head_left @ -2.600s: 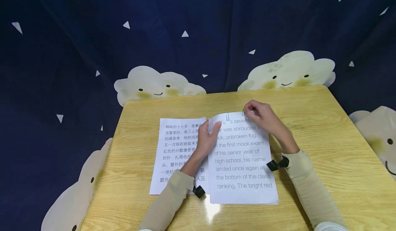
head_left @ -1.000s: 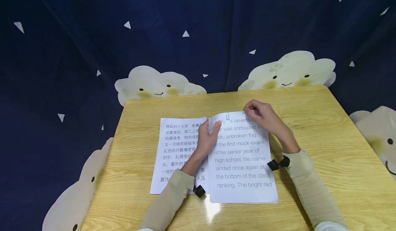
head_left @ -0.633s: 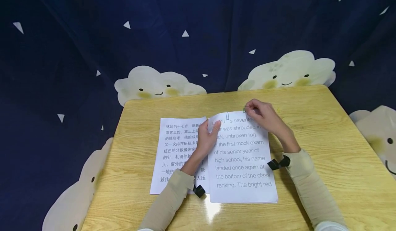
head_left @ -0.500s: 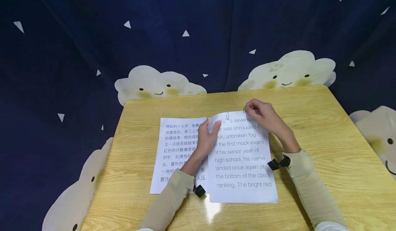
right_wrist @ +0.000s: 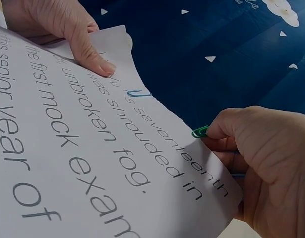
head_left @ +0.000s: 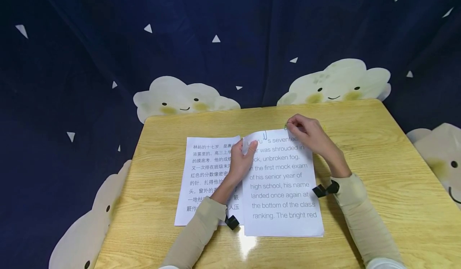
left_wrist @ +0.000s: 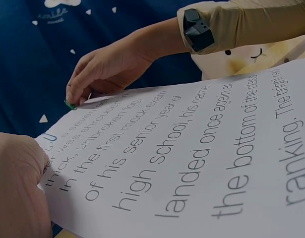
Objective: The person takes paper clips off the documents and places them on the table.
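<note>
My left hand grips the upper left edge of the English-printed paper sheets, thumb on top and fingers hidden underneath. A blue paper clip sits on their top edge, just right of that thumb. Farther right, my right hand pinches a green paper clip between thumb and index finger at the top edge. In the right wrist view the clip's rounded end shows at the paper's border; whether it straddles the sheets I cannot tell. A thin blue piece shows between the lower fingers, mostly hidden.
Chinese-printed paper lies to the left, partly under my left forearm and the English sheets. A small yellow paper clip lies on the wooden table beyond my right hand. A dark blue curtain hangs behind the table.
My right hand and the green paper clip have shifted slightly right and away along the top edge. The left hand, blue paper clip and sheets have stayed nearly still.
</note>
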{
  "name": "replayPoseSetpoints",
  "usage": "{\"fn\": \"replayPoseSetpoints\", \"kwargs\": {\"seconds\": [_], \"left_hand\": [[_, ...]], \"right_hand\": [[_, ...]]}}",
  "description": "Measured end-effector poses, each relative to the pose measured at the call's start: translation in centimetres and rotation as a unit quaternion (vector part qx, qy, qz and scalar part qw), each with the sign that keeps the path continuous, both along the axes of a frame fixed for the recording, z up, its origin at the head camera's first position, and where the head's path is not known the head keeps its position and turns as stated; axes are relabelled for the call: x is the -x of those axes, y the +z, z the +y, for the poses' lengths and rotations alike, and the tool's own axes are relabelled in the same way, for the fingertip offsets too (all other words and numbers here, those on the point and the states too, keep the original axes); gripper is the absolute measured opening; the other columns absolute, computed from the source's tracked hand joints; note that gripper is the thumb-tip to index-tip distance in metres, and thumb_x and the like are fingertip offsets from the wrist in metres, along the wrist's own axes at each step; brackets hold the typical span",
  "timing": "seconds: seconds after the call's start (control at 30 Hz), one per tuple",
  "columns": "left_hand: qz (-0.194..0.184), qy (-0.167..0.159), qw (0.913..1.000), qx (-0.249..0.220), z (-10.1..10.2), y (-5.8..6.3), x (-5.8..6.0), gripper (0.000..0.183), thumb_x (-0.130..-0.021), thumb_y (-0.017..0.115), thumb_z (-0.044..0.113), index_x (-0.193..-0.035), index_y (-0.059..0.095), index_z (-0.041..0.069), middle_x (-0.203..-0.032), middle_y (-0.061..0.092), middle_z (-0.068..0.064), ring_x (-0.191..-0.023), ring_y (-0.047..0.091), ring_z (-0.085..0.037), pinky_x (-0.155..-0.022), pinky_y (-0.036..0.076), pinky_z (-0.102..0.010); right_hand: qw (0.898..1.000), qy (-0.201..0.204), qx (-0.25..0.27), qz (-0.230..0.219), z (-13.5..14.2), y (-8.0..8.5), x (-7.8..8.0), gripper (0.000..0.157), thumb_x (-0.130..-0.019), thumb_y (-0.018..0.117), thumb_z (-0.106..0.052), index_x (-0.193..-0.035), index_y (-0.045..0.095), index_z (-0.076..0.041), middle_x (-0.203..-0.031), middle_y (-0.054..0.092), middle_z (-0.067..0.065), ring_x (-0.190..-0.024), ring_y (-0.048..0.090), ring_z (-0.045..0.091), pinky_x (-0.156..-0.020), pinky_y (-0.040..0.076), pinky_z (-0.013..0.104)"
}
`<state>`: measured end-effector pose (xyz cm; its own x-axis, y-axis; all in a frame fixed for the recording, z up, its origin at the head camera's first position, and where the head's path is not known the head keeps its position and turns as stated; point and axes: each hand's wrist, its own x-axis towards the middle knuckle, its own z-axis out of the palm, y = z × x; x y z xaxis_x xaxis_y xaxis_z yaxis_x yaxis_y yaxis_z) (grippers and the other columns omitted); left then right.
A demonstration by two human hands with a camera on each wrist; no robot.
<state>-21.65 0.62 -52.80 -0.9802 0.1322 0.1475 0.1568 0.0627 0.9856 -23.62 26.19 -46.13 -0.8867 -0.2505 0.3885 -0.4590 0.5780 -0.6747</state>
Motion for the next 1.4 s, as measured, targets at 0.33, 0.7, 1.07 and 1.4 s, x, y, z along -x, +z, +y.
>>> {"fn": "replayPoseSetpoints", "kwargs": {"seconds": [0.33,0.7,1.07,1.4], "left_hand": [[-0.007,-0.004,1.0000,-0.004,0.0,0.0,0.0,0.036,-0.105,0.064,0.036,-0.127,0.070,0.008,-0.080,0.074,-0.007,-0.062,0.071,-0.017,-0.070,0.063,-0.031],[-0.002,-0.005,0.9999,-0.010,-0.1,-0.2,0.2,0.035,-0.105,0.065,0.036,-0.125,0.071,0.007,-0.079,0.074,-0.007,-0.061,0.070,-0.018,-0.068,0.062,-0.031],[0.001,-0.008,0.9999,-0.013,-0.1,-0.2,0.2,0.035,-0.105,0.065,0.035,-0.124,0.071,0.007,-0.080,0.074,-0.008,-0.061,0.071,-0.017,-0.064,0.062,-0.031],[0.005,-0.008,0.9999,-0.013,-0.2,-0.2,0.2,0.035,-0.105,0.065,0.035,-0.125,0.071,0.007,-0.081,0.075,-0.008,-0.061,0.071,-0.018,-0.062,0.063,-0.032]], "right_hand": [[1.000,-0.005,-0.004,0.001,0.5,0.2,0.0,0.013,-0.107,0.059,-0.011,-0.106,0.068,-0.002,-0.092,0.070,0.010,-0.080,0.062,0.018,-0.073,0.046,0.011],[1.000,-0.012,-0.006,0.012,0.8,0.7,-0.1,0.011,-0.105,0.062,-0.009,-0.103,0.069,-0.001,-0.090,0.069,0.010,-0.078,0.060,0.017,-0.070,0.047,0.011],[0.998,-0.034,-0.024,0.049,1.4,0.6,0.1,0.008,-0.101,0.068,-0.007,-0.102,0.073,-0.001,-0.089,0.070,0.009,-0.073,0.054,0.018,-0.063,0.042,0.017],[0.999,-0.035,-0.017,0.037,1.8,1.0,-0.2,0.009,-0.102,0.067,-0.007,-0.103,0.073,-0.001,-0.089,0.071,0.010,-0.072,0.053,0.019,-0.063,0.041,0.018]]}}
